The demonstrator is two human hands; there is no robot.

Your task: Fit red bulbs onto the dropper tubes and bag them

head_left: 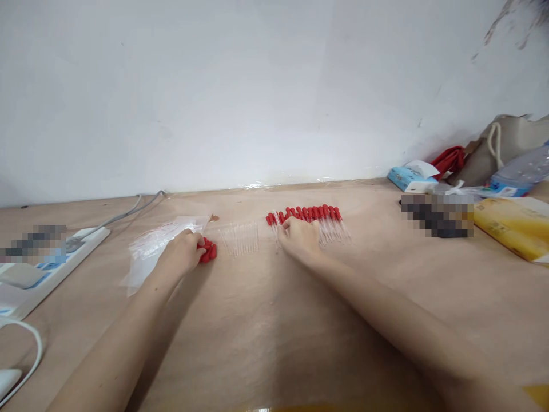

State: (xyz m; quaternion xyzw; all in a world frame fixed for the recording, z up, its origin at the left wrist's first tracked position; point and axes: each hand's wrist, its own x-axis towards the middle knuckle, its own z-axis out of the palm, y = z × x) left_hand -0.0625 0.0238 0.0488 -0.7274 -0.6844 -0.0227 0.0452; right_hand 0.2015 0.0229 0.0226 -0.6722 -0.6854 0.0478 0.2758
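Note:
On the left, my left hand (pixel 185 250) has its fingers curled into a small pile of red rubber bulbs (pixel 209 250), closed around one at the pile's edge. Several bare clear dropper tubes (pixel 244 238) lie side by side between my hands. My right hand (pixel 299 233) is closed in a pinch at the left end of a row of red-bulbed droppers (pixel 315 213). A thin clear tube (pixel 277 220) shows at its fingertips. My right hand covers part of that row, whose tubes point toward me.
Clear plastic bags (pixel 146 254) lie beside my left hand. Farther left is a white power strip (pixel 88 250) with a grey cable (pixel 124 214). To the right sit a tissue pack (pixel 412 175), a yellow package (pixel 514 223) and a plastic bottle (pixel 521 171). A white wall (pixel 257 91) bounds the table.

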